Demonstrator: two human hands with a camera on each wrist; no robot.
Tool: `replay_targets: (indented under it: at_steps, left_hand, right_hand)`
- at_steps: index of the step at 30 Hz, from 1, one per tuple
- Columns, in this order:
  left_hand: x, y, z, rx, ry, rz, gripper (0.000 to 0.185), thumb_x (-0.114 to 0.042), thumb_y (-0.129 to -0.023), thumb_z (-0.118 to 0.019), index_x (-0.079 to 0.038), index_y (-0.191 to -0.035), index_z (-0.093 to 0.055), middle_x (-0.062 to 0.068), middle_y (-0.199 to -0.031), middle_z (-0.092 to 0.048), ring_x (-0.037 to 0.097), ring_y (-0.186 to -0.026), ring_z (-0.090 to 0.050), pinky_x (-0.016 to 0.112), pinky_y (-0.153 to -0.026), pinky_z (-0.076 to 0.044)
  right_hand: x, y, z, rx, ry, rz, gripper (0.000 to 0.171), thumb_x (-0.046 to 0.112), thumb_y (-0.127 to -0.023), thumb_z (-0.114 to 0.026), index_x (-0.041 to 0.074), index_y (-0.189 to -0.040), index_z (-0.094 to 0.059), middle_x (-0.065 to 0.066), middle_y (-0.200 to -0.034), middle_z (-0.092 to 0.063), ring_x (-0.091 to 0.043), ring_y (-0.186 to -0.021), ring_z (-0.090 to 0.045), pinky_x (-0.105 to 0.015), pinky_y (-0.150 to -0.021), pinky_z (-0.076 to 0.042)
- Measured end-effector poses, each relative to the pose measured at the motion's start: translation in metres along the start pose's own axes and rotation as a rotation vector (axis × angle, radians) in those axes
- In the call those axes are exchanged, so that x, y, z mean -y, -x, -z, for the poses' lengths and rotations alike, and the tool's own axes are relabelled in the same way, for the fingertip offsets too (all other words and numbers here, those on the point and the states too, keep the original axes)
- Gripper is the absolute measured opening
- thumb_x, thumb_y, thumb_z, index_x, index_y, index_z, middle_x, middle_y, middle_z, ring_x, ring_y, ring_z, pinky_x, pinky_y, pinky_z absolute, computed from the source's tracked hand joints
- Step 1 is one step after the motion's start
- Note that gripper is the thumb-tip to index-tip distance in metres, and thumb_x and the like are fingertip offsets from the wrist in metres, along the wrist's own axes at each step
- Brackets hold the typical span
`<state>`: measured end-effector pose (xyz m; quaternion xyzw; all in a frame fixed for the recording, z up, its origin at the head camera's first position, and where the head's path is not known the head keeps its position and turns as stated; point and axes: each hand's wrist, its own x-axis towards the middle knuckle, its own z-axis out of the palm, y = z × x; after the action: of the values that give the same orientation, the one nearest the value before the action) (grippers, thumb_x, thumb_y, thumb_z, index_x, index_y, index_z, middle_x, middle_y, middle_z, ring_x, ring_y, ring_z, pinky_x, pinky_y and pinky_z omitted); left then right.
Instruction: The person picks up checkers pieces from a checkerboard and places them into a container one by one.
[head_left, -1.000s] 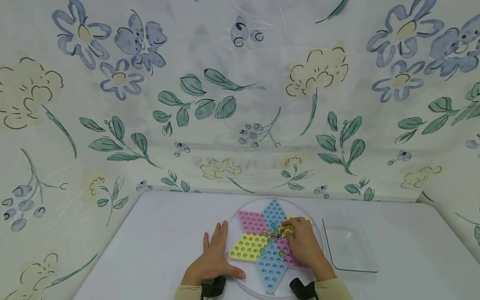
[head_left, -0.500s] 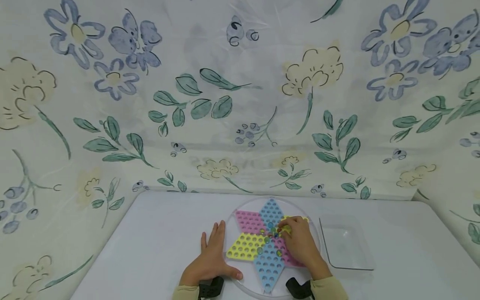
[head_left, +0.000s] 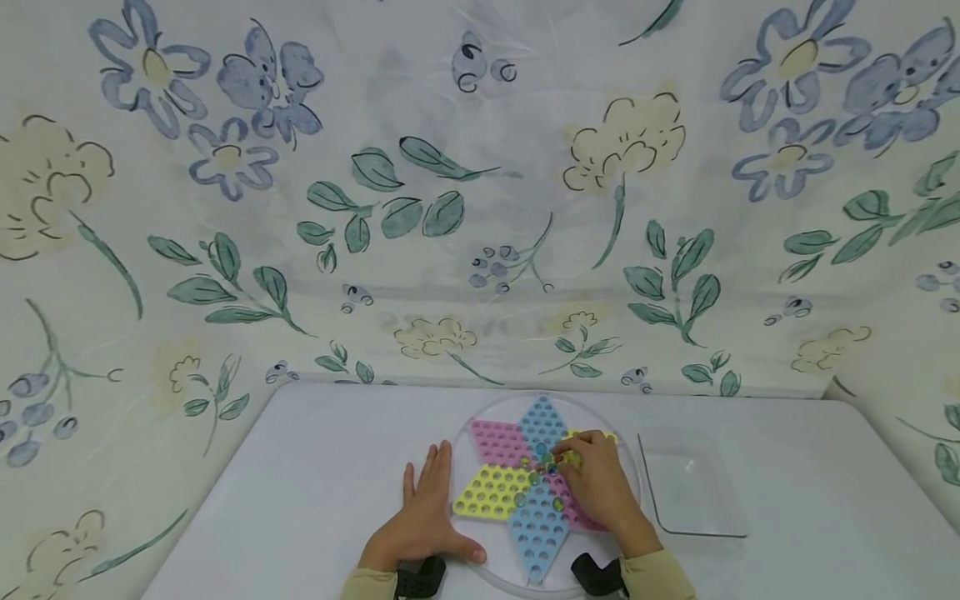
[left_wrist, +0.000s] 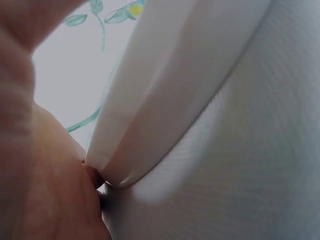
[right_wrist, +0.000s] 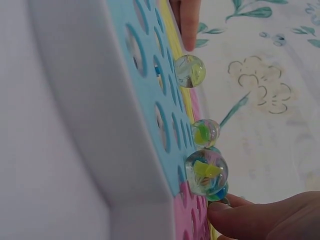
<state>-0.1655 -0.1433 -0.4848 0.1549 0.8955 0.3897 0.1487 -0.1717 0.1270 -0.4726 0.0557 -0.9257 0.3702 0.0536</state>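
A round Chinese checkers board [head_left: 538, 542] with a blue, pink and yellow star lies on the white table. Glass marbles cluster at its centre, and a clear marble [head_left: 558, 504] sits nearer the front. My left hand [head_left: 425, 518] rests against the board's left rim, fingers straight and thumb spread toward the front. Over the centre, my right hand [head_left: 600, 487] bends its fingers and pinches a small marble [right_wrist: 220, 204], mostly hidden by the thumb in the right wrist view. Close by there, a large marble [right_wrist: 206, 172] with a yellow swirl sits on the board.
To the board's right stands a clear square tray [head_left: 697, 508]. A floral cloth [head_left: 480, 208] hangs behind the table [head_left: 322, 467]. Black wrist cameras [head_left: 598, 575] sit low, near the board's front rim.
The head view has shifted slightly, so everything appears a little further left. My right fingertips have moved only slightly around the board's centre; my left hand stays at the rim.
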Motion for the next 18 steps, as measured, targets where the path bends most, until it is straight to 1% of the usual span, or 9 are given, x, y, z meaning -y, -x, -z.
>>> replay_targets:
  at_steps: [6, 9, 16, 18]
  left_hand:
    - [-0.0021, 0.0000, 0.0001, -0.009, -0.021, 0.000, 0.153, -0.051, -0.057, -0.096, 0.010, -0.156, 0.004, 0.030, -0.164, 0.003, 0.043, -0.151, 0.012, 0.062, -0.112, 0.020]
    - [-0.0027, 0.0003, 0.0002, -0.011, -0.022, -0.001, 0.153, -0.051, -0.057, -0.096, 0.010, -0.156, 0.003, 0.030, -0.163, 0.002, 0.043, -0.151, 0.011, 0.063, -0.112, 0.020]
    - [-0.0025, 0.0000, -0.0003, -0.016, -0.028, 0.002, 0.151, -0.050, -0.058, -0.096, 0.011, -0.156, 0.002, 0.030, -0.164, 0.001, 0.044, -0.151, 0.010, 0.064, -0.112, 0.018]
    - [-0.0026, -0.0001, -0.0004, -0.016, -0.036, 0.003, 0.151, -0.049, -0.058, -0.096, 0.011, -0.156, 0.002, 0.031, -0.163, 0.001, 0.044, -0.151, 0.010, 0.064, -0.112, 0.018]
  right_hand:
    - [-0.0007, 0.0001, 0.0001, -0.008, 0.001, 0.009, 0.016, 0.000, -0.090, -0.070, 0.009, -0.103, -0.075, -0.019, -0.120, -0.057, -0.038, -0.116, -0.053, -0.054, -0.100, -0.047]
    - [-0.0006, 0.0008, 0.0002, -0.018, -0.003, 0.022, 0.015, 0.000, -0.090, -0.070, 0.008, -0.102, -0.074, -0.020, -0.119, -0.057, -0.038, -0.115, -0.054, -0.054, -0.097, -0.048]
    - [0.0000, 0.0014, 0.0008, -0.027, -0.025, 0.014, 0.013, 0.002, -0.092, -0.070, 0.007, -0.104, -0.073, -0.019, -0.117, -0.056, -0.035, -0.112, -0.055, -0.053, -0.096, -0.049]
    - [0.0004, 0.0015, 0.0016, -0.031, -0.028, 0.024, 0.013, 0.002, -0.092, -0.069, 0.006, -0.104, -0.072, -0.018, -0.115, -0.057, -0.035, -0.110, -0.056, -0.052, -0.095, -0.050]
